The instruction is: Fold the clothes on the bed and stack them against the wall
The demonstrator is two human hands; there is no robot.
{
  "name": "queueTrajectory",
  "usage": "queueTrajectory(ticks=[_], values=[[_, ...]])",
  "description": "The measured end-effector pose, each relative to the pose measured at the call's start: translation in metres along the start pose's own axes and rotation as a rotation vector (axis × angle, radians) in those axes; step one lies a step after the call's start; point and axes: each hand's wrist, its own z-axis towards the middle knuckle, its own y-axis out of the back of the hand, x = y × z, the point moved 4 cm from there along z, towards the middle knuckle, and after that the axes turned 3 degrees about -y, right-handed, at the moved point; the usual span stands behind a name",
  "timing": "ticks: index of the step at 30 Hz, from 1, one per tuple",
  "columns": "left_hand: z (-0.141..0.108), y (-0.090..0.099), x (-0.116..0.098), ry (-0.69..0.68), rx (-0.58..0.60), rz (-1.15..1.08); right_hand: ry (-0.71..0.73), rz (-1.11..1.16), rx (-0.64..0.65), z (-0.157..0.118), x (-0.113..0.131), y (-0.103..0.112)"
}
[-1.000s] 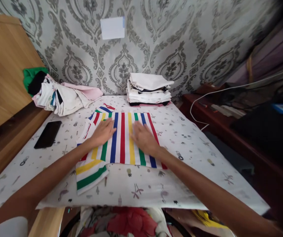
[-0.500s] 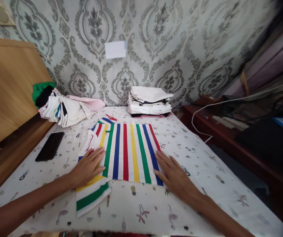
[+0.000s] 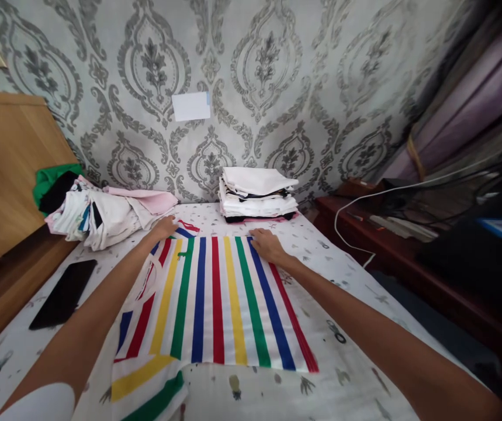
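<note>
A T-shirt with red, yellow, green, blue and white stripes lies spread sideways on the patterned sheet, its neckline to the left and its hem to the right. My left hand is at the far shoulder, by the far sleeve, with its fingers closed on the cloth and partly hidden. At the far edge, toward the hem, my right hand has its fingers bent and pinched on the fabric. The near sleeve sticks out toward me.
A stack of folded clothes stands by the wall. To the left are a heap of clothes, a black phone and a wooden board. A white cable hangs over the dark red furniture on the right.
Both hands have moved from the middle and hem of the T-shirt to its far edge. The shirt lies flatter and wider toward me. The view has shifted slightly.
</note>
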Motion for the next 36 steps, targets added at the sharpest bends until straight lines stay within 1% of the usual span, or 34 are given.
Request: queueTrajectory(ticks=[2,5,7,10,12,14,16,18,20,22,25,27,29,33,36], values=[[0.011,-0.007,0.001,0.047,0.013,-0.015,0.001,0.006,0.003,0.007,-0.004,-0.002],[0.017,-0.012,0.001,0.097,0.038,-0.063,-0.006,0.034,0.026,0.013,-0.009,0.000],[0.015,-0.008,0.000,0.105,0.042,-0.116,-0.021,0.056,0.044,0.015,-0.011,0.003],[0.001,0.008,-0.004,0.082,0.019,-0.217,-0.025,0.088,0.038,0.011,-0.010,0.012],[-0.015,0.022,-0.008,0.040,0.013,-0.310,-0.005,0.123,0.009,0.001,-0.006,0.020],[-0.037,0.038,-0.014,-0.040,0.032,-0.427,0.030,0.191,-0.037,-0.014,-0.002,0.029],[-0.064,0.051,-0.020,-0.139,0.059,-0.505,0.077,0.268,-0.079,-0.034,0.001,0.037],[-0.096,0.060,-0.025,-0.217,0.073,-0.488,0.132,0.304,-0.108,-0.056,0.003,0.042],[-0.131,0.062,-0.029,-0.255,0.095,-0.412,0.211,0.276,-0.126,-0.079,0.006,0.041],[-0.162,0.057,-0.030,-0.251,0.137,-0.305,0.299,0.197,-0.141,-0.099,0.008,0.036],[-0.196,0.046,-0.028,-0.233,0.177,-0.157,0.379,0.075,-0.148,-0.120,0.008,0.025],[-0.208,0.041,-0.029,-0.253,0.179,-0.118,0.377,0.036,-0.166,-0.125,0.007,0.021],[-0.214,0.040,-0.031,-0.288,0.179,-0.089,0.363,0.025,-0.178,-0.125,0.005,0.019],[-0.218,0.043,-0.038,-0.339,0.164,-0.015,0.334,0.033,-0.183,-0.122,0.003,0.018],[-0.217,0.048,-0.041,-0.317,0.118,-0.057,0.299,0.056,-0.216,-0.120,0.000,0.018]])
